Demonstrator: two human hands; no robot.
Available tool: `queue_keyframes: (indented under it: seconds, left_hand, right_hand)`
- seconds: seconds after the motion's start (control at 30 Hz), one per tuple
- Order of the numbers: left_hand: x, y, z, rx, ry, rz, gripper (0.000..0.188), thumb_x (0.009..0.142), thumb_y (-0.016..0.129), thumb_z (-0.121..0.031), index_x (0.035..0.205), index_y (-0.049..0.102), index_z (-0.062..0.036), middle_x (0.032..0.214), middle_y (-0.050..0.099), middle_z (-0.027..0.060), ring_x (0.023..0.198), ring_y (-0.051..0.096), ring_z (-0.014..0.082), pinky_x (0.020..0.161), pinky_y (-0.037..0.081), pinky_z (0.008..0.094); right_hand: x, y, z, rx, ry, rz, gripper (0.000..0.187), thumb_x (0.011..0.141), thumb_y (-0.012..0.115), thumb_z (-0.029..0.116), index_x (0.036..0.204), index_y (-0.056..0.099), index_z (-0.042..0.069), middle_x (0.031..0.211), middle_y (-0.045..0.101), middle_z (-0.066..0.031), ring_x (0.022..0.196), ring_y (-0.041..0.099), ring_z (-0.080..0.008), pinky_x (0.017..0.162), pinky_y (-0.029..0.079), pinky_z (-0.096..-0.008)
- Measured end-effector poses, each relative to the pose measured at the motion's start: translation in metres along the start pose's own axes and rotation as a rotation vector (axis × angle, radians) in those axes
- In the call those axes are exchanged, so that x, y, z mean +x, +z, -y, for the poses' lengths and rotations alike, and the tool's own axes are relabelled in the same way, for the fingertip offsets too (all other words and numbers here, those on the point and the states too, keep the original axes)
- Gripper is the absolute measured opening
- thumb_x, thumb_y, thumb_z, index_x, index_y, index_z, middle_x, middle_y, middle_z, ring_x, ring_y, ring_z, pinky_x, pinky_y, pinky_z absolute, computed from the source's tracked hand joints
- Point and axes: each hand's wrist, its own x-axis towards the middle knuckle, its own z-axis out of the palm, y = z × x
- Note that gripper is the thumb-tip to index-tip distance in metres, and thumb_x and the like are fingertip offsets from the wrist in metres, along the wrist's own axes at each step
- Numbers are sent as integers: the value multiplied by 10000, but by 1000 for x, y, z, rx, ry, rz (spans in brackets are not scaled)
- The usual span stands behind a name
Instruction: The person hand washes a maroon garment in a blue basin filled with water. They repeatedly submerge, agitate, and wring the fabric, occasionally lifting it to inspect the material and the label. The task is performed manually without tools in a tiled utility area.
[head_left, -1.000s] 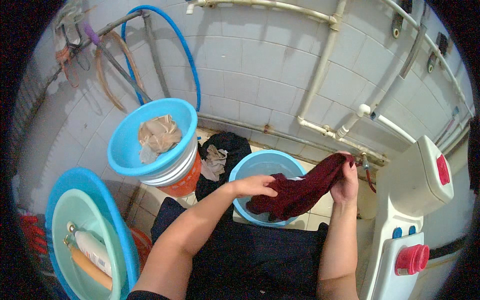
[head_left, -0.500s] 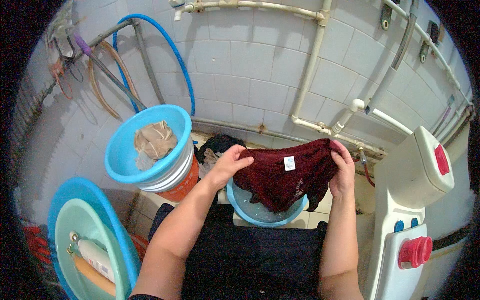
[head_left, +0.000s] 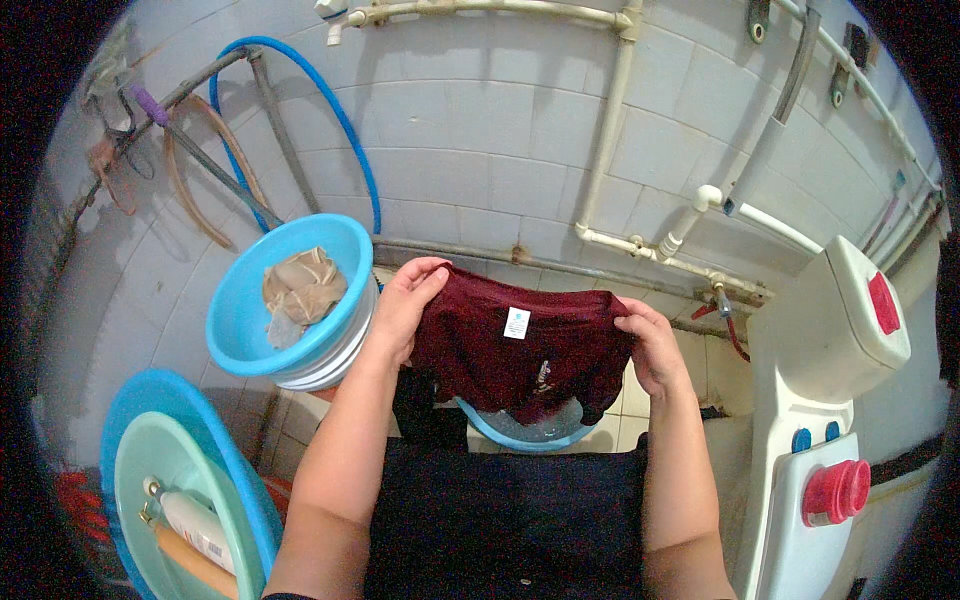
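A dark red garment [head_left: 480, 365] is stretched between my two hands, a white label on its upper part and a small light print below. My left hand [head_left: 402, 308] pinches its upper left corner with thumb and fingers. At the upper right corner, my right hand [head_left: 652, 348] grips the edge. Directly beneath hangs the cloth's lower part, in front of a light blue basin [head_left: 535, 442] on the floor, which holds water. Much of that basin is hidden by the garment; whether the cloth touches the water I cannot tell.
At left, another blue basin [head_left: 232, 358] with a beige cloth [head_left: 302, 285] rests on a white bucket [head_left: 325, 372]. Lower left, a green basin [head_left: 128, 470] holding a white bottle [head_left: 195, 525] leans inside a larger blue one. A toilet [head_left: 785, 325] with a red jar [head_left: 832, 492] stands right.
Both hands have shifted left with the garment, the left one also upward. The cloth is spread more evenly and faces me more squarely. The view has shifted slightly.
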Motion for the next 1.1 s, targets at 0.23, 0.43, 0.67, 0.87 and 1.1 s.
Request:
queue_keyframes:
  seconds: [0.23,0.43,0.67,0.87,1.1]
  left_hand:
    - [0,-6,-4,-30,-68,36,220,905,506,-153,1081,559,-31,984,610,67,873,588,149,789,473,276]
    - [2,-10,0,-6,-179,115,277,932,456,-185,1140,548,-28,1034,610,84,918,591,170,821,474,310]
    - [-2,-8,-1,202,-175,190,255,915,485,-137,1134,551,-24,1014,615,74,911,580,141,816,471,294]
    - [4,-11,12,423,-91,171,172,891,520,-117,1032,560,-26,905,595,37,827,544,109,769,451,255]
    - [5,-4,20,536,323,40,133,912,470,-111,1012,493,-27,889,549,29,812,489,94,770,418,243]
  right_hand:
    - [2,-1,-5,56,30,67,296,869,560,203,1089,590,9,1030,627,-65,965,557,-166,889,394,-293]
    - [2,-2,-5,-6,34,0,305,873,572,206,1104,586,7,1044,626,-65,967,555,-159,882,398,-292]
    - [0,-2,-1,-107,10,-82,256,849,601,141,1067,602,6,966,627,-46,884,557,-144,826,418,-277]
    - [2,-2,-8,-384,-165,-140,156,808,599,13,962,587,30,848,589,1,796,526,-95,759,417,-235]
    - [2,8,-11,-559,-499,-209,135,808,585,45,938,550,38,862,587,-31,793,528,-118,735,432,-258]
